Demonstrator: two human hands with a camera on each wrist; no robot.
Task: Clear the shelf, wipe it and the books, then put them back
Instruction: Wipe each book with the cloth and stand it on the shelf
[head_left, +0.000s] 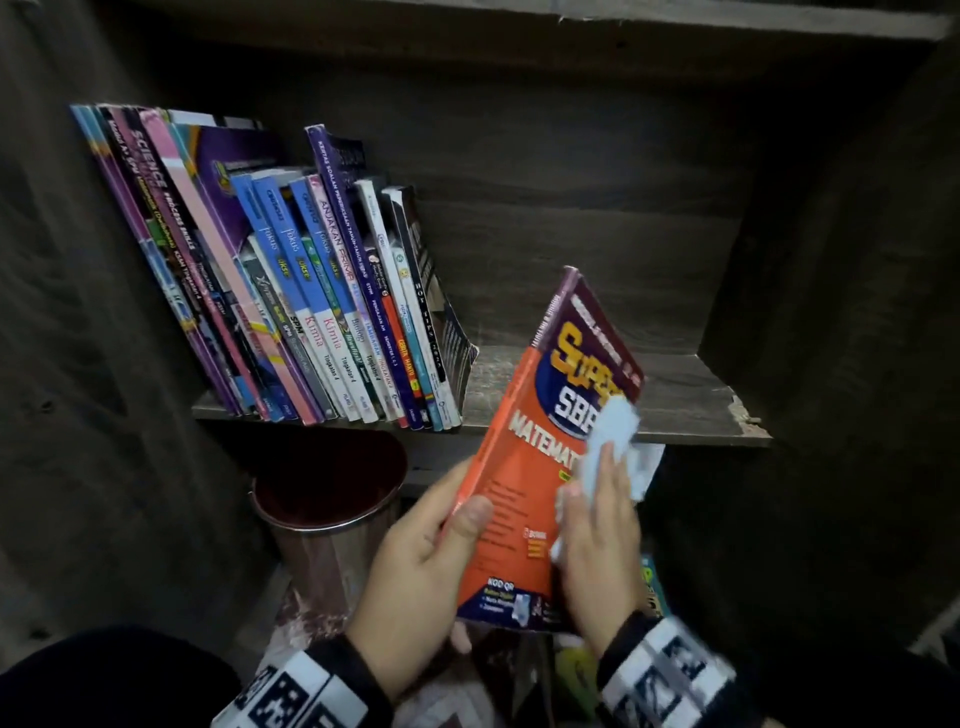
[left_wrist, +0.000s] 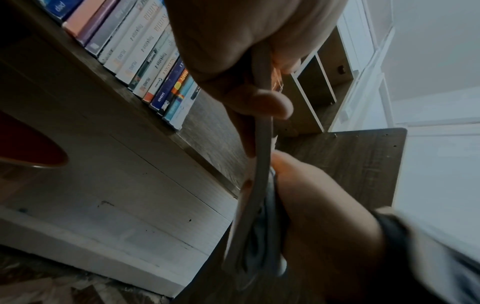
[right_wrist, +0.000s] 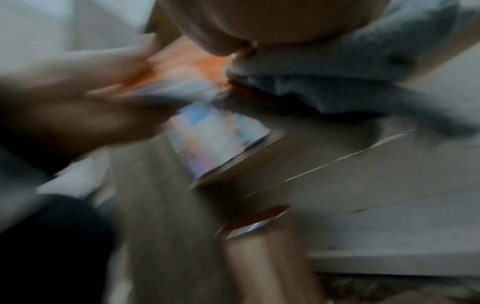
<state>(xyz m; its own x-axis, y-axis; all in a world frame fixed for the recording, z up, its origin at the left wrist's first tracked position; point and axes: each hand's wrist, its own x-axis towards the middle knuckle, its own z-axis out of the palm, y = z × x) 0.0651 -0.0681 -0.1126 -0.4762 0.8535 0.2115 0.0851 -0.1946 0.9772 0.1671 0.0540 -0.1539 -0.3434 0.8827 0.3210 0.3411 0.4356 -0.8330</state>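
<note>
- Wiping is under way: the book (head_left: 524, 467), a thin orange paperback, is held tilted in front of the shelf (head_left: 675, 410), just below its front edge and off to the right of the row (head_left: 291, 291) of books.
- The left hand (head_left: 421, 551) is clamped on the book's left edge, thumb curled over the cover and fingers behind; from the left wrist view the book is seen edge-on, pinched between thumb (left_wrist: 262, 102) and fingers.
- The cloth (head_left: 613, 441), pale blue and crumpled, is pressed against the cover by the right hand (head_left: 602, 551), whose fingers lie fairly straight and flat on it; the right wrist view is too blurred to add detail.
- The book is judged light and bendy: a soft cover that will flex under wiping pressure, so support from behind by the left fingers is needed.
- The cover looks glossy and is probably slippery; a grip at the spine edge, where the block is stiffest, is judged safest.
- Corners and page edges are likely to crease if the book is pushed in carelessly.
- The row leans left against the cabinet wall, and bare shelf is left at the right, where the book could be stood.
- A bin (head_left: 327, 499) stands below the shelf, and more books (head_left: 652, 582) seem to lie low at the right, mostly hidden.
</note>
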